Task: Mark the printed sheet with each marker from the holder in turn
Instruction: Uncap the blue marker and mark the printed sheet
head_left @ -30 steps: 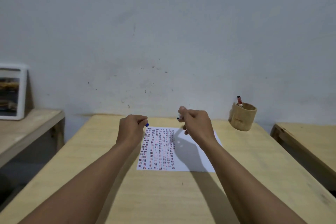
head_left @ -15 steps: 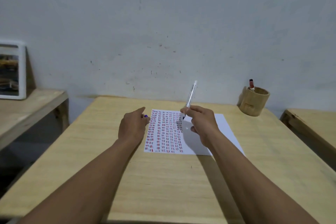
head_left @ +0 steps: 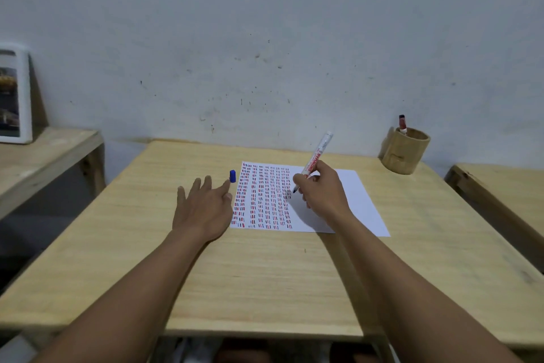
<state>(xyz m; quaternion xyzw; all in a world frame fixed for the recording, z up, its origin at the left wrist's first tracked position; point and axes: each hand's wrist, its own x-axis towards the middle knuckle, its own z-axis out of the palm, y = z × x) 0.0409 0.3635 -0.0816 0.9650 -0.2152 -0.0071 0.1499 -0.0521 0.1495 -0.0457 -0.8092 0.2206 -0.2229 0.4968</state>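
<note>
Head view: my right hand pinches the uncapped marker, tip over the printed sheet; I'd stroke lightly. My left hand, spread and empty beside the blue cap, should steady the paper.

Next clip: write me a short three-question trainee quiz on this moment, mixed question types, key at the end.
1. True or false: the blue cap stands on the table just off the printed sheet's left edge.
2. Which hand holds the uncapped marker? A) left B) right C) both
3. Fill in: one marker with a red cap remains in the ____.

Key
1. True; the open left hand lies beside the cap, not gripping it.
2. B; the right hand grips it with the tip at the sheet's printed columns.
3. Wooden holder.
</note>
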